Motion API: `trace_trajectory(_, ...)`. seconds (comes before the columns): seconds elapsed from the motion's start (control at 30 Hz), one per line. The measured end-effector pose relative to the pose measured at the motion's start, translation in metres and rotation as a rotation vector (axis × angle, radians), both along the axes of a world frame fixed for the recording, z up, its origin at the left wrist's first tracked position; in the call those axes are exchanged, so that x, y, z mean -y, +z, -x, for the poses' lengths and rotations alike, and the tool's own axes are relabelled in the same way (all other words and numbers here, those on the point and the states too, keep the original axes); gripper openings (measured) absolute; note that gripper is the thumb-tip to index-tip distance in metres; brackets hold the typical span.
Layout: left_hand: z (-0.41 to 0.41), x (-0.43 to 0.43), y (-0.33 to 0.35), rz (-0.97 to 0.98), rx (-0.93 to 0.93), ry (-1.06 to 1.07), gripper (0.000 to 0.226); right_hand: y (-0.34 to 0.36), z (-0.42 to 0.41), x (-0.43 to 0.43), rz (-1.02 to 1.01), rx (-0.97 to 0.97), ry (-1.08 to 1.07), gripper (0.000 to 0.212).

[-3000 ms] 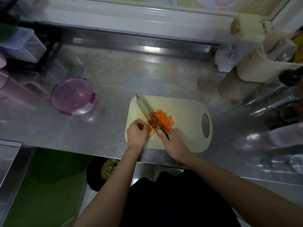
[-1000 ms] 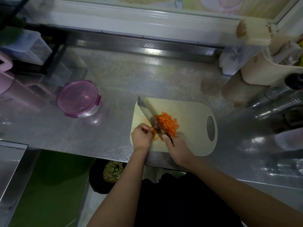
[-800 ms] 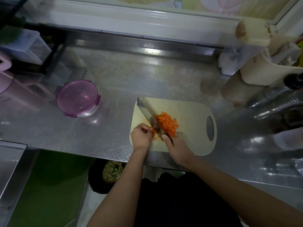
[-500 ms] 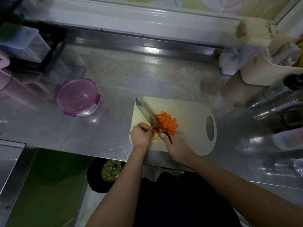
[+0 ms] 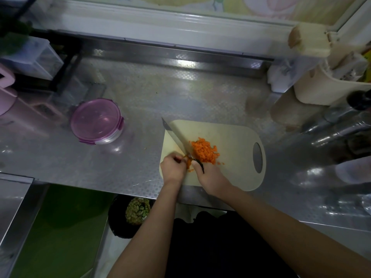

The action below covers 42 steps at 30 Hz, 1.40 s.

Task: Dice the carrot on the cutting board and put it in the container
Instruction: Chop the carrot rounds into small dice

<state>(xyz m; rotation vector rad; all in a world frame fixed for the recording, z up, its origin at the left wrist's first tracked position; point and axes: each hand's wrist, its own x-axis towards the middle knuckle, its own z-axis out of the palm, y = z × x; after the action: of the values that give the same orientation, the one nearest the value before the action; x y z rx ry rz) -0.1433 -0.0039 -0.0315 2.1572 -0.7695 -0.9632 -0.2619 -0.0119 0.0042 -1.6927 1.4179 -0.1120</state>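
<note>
Carrot, already diced, lies in an orange heap point(image 5: 204, 151) near the middle of the pale cutting board point(image 5: 230, 135), with a few loose bits scattered just to the right of it. A small uncut carrot piece point(image 5: 188, 163) sits at the board's near left corner, pinched under the curled fingertips of the left grip point(image 5: 173, 167), a bare hand that rests on the board. The right grip point(image 5: 209, 175) is clenched round the dark handle of a knife point(image 5: 178, 137), with the forefinger lying along the top of the handle. The blade runs diagonally away to the upper left, its tip reaching the board's far left corner, and its edge meets the board between the uncut piece and the heap, touching the heap's left side. The board lies at the near edge of the steel worktop point(image 5: 180, 91), its oval handle hole on the right. The container point(image 5: 96, 121), round and clear with a pink clip-on lid closed on it, stands on the worktop well apart to the left of the board. A black bowl point(image 5: 120, 221) holding chopped greenish scraps sits lower down, below the worktop's front edge. A beige utensil holder point(image 5: 317, 91) stands at the far right, and a clear plastic drawer box point(image 5: 34, 57) at the far left.
</note>
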Motion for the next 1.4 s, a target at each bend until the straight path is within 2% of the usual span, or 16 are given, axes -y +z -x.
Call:
trace_trajectory(0.17, 0.002, -0.004, -0.001, 0.044, -0.01, 0.024, 0.029, 0.004, 0.003, 0.008, -0.001, 0.019, -0.005, 0.05)
trace_trajectory(0.33, 0.003, -0.005, -0.001, 0.087, -0.021, 0.03, 0.026, 0.013, 0.003, 0.009, 0.033, 0.06, -0.015, 0.05)
trace_trajectory(0.53, 0.007, -0.011, -0.004, 0.162, -0.027, 0.067, 0.012, 0.016, 0.013, 0.002, 0.039, 0.099, -0.012, 0.048)
trace_trajectory(0.7, 0.008, -0.01, 0.0, 0.117, 0.016, 0.058, 0.024, 0.01, 0.019, -0.006, 0.026, 0.079, 0.007, 0.045)
trace_trajectory(1.17, 0.004, 0.0, -0.001, 0.019, -0.007, 0.086, 0.014, 0.003, 0.007, -0.002, -0.019, -0.033, 0.034, 0.05)
trace_trajectory(1.4, 0.004, -0.002, 0.001, 0.014, -0.023, 0.09, 0.009, -0.004, 0.002, -0.001, 0.013, 0.0, 0.036, 0.049)
